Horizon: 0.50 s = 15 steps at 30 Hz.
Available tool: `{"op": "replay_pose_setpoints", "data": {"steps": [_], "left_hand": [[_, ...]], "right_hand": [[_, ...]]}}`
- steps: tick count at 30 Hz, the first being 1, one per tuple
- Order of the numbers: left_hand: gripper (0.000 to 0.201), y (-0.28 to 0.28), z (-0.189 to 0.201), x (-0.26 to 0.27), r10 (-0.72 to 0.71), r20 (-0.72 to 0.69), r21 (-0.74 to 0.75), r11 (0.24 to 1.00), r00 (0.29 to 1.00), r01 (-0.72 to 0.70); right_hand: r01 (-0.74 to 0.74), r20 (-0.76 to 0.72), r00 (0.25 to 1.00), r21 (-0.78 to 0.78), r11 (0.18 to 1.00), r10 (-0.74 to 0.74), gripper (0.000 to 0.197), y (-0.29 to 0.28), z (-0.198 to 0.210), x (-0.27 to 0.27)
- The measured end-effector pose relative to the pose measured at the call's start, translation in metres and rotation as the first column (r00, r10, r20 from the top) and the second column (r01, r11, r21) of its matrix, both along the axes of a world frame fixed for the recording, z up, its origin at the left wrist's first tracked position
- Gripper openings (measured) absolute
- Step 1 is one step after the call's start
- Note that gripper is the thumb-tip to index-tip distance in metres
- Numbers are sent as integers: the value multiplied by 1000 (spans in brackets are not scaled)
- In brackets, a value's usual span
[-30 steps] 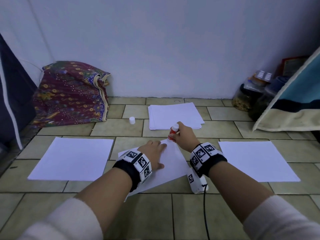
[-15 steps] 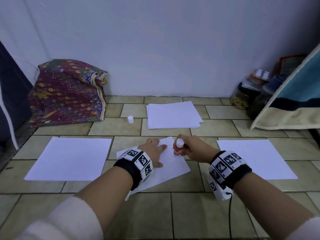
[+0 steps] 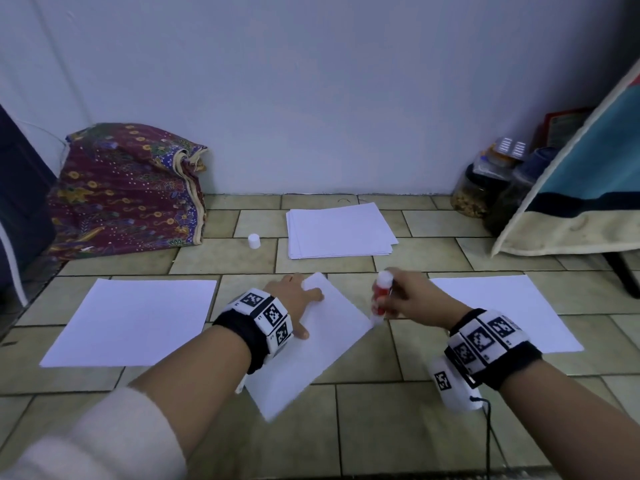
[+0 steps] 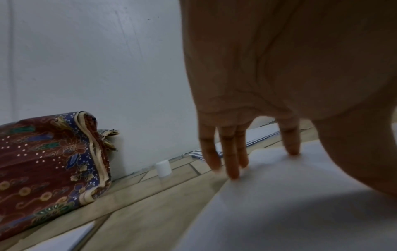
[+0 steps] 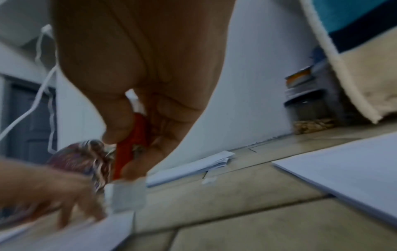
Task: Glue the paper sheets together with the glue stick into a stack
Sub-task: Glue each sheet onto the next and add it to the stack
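Red glue stick now at sheet corner

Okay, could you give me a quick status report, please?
Left hand pressing angled white paper sheet flat. Right hand holds red glue stick at its right corner. Nothing obstructing.

We see no readable txt. Wristbands carry only black & white square code marks, no letters or nos. Glue stick label too blurred.

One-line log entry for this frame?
left hand presses angled sheet | right hand grips glue stick, tip at sheet's right corner | cap off
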<state>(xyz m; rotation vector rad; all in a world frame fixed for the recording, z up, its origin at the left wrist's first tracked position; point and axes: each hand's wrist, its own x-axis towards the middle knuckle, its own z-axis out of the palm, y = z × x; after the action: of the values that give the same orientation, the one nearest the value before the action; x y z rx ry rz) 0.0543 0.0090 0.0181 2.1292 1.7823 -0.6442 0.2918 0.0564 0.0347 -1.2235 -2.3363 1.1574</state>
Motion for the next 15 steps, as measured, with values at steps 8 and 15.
{"op": "replay_pose_setpoints", "data": {"steps": [8,15], "left_hand": [[70,-11,-6,4,-60,131,136,990,990,42],[68,-12,-4,2,66,92,205,975,994,-84]], "right_hand": [[345,-180,923,-9,939,-341,18,11,-5,-14],[294,-165,944,33,955,-285,15,20,-10,-58]]}}
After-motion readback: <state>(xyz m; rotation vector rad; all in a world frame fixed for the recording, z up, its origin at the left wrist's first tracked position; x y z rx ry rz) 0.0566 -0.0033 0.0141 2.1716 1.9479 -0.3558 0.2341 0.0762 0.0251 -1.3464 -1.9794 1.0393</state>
